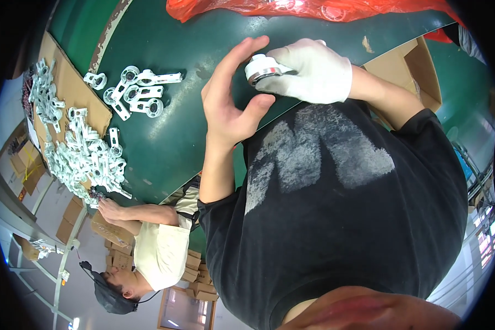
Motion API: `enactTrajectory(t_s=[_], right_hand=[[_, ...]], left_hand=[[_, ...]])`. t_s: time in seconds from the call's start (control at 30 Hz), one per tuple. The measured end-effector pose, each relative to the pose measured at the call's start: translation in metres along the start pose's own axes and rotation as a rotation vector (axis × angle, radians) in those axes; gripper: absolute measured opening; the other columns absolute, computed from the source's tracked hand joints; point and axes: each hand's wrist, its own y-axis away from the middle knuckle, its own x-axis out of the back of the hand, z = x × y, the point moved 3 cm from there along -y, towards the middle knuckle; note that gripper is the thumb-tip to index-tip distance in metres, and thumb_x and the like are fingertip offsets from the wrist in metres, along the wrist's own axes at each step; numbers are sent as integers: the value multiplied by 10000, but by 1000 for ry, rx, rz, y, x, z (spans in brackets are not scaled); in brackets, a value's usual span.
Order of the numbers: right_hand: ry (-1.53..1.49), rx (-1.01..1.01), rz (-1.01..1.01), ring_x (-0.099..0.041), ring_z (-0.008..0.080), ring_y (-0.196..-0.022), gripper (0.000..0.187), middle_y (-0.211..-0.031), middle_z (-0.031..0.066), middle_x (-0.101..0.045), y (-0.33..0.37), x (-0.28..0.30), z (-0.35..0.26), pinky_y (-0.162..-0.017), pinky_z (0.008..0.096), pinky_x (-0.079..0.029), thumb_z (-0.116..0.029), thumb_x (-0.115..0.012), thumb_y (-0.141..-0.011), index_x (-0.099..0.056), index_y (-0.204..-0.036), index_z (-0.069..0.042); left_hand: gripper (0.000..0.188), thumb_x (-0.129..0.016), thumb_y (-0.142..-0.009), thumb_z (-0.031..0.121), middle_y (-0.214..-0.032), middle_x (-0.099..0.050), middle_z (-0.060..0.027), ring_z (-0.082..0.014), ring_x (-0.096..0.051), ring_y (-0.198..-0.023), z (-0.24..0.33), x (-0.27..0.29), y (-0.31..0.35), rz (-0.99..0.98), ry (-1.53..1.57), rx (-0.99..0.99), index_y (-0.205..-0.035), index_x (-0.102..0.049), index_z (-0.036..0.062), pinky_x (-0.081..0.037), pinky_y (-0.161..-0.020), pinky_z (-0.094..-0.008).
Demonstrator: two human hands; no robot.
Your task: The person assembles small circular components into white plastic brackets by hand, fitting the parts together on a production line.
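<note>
My right hand (314,72), in a white glove, grips a white round-headed part (262,70) with a shiny metal ring around its rim. The rest of that part is hidden inside the glove. My bare left hand (231,93) curves close to the left of the round head, its thumb and fingers spread wide apart with nothing between them. Both hands are above the near side of the green table (187,107). Left of my left hand lies a small group of pale plastic parts (132,93) with ring-shaped ends.
A large heap of similar pale parts (91,157) covers cardboard (74,91) at the left. There, a co-worker's hands (111,210) touch its edge. Red plastic sheeting (308,10) lies along the far side. An open cardboard box (418,69) stands at the right.
</note>
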Motion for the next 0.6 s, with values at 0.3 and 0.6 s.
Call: enactTrajectory(t_s=[0.3,0.6], right_hand=[[291,133,140,-706,370,-739,356,-772,157,-703,4,-14,3,-659,471,-567,-429,-641,-935,-711,-939,-80],[179,-169,28,-703,298,-992,448,-1009,103,-735,-7,1,-5,-866,398,-546,-435,-567,-957,-644,-1258,-112]], left_hand=[[276,-792,-845,83,-1134,-740,-161,-260,-718,-1059,-7,-3,-1,-25,36,96,-1088,-722,-27,-563,-902,-330],[172,-756,-908,148,-925,-702,1,-74,-605,-804,20,121,-60,-49,-335,551,-1056,-779,64,-475,-696,-229]])
